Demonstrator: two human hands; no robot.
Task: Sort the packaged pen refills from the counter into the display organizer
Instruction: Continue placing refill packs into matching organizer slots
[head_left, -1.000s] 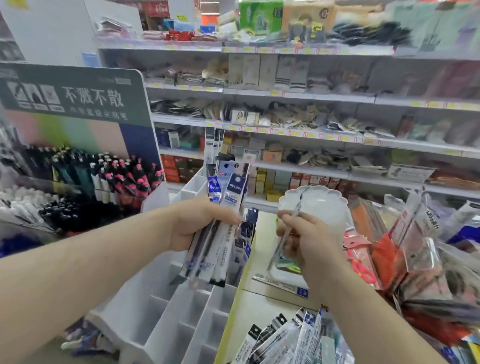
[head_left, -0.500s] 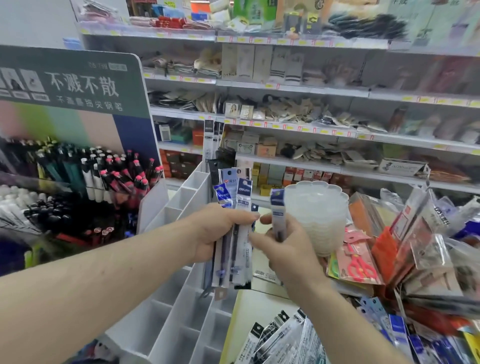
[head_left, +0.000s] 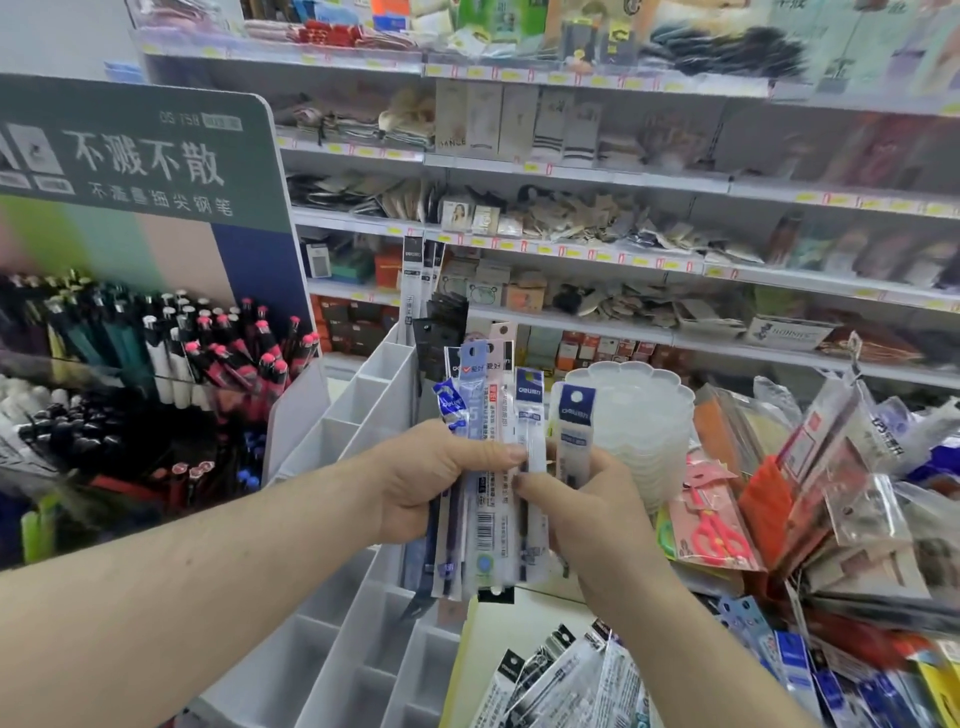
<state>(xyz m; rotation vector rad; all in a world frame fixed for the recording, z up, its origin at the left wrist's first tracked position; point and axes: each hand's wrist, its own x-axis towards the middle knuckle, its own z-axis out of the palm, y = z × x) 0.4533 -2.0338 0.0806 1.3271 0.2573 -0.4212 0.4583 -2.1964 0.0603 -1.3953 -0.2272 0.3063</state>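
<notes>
Left hand (head_left: 426, 480) raised in front of the chest, thumb curled across a fanned bunch of refill packets (head_left: 480, 467) — grip clamped on them, packets upright, headers pointing up. Right hand (head_left: 587, 512) just beside, touching the same bunch, its grip pinched on a single refill packet (head_left: 574, 426) with a dark blue header, held upright at the right edge of the fan. Directly below and behind the hands, white display organizer (head_left: 363, 410) with rows of open compartments stepping upward; a few tall dark packets (head_left: 423, 291) standing in its top row. More loose packets (head_left: 561, 680) lying in a heap on the table (head_left: 514, 618) at lower centre, near the right forearm. To the left, pen display (head_left: 171, 353) under a green sign, packed with pink-capped and dark pens. To the right, stack of clear scalloped dishes (head_left: 644, 415), then packaged red scissors (head_left: 714, 530) and other hanging packs — blurred. Store shelves (head_left: 597, 171) across the background.
</notes>
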